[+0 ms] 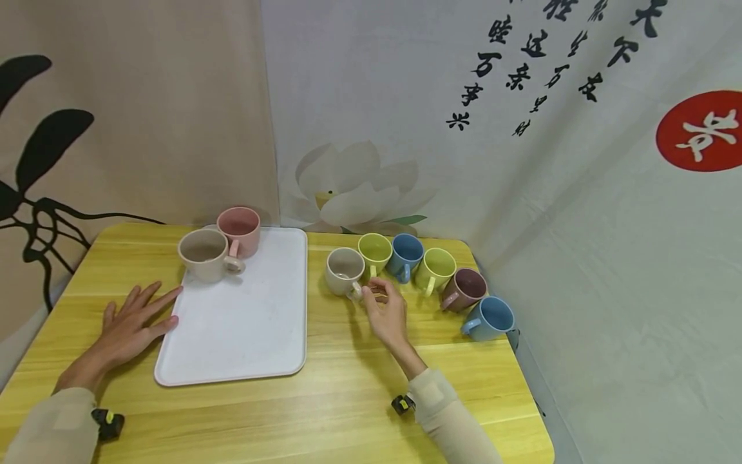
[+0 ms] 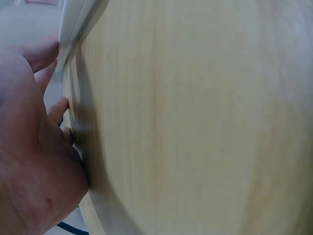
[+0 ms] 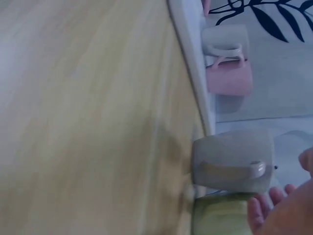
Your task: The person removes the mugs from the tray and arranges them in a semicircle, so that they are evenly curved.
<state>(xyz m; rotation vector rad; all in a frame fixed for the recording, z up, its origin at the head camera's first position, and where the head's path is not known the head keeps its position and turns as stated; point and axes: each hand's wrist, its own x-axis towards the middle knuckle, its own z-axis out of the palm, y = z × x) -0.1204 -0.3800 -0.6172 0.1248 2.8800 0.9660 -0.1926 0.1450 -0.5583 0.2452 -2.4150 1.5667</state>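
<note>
In the head view my left hand (image 1: 130, 328) lies with fingers spread at the left edge of the white tray (image 1: 243, 335); index finger and thumb touch the rim. A large beige mug (image 1: 205, 258) and a pink mug (image 1: 246, 241) stand on the tray's far left part. Right of the tray, a smaller off-white mug (image 1: 342, 280) stands upright on the table, its handle toward my right hand (image 1: 387, 314). That hand's fingers are loosely bent close to the handle. The right wrist view shows a gap between the fingers and the off-white mug (image 3: 234, 147).
Beyond the right hand, several mugs form a curved row: a yellow-green mug (image 1: 375, 248), a blue mug (image 1: 407, 251), another yellow-green mug (image 1: 437, 264), a purple mug (image 1: 466, 287) and a light blue mug (image 1: 493, 319). A printed curtain (image 1: 371, 116) hangs behind the wooden table (image 1: 278, 419).
</note>
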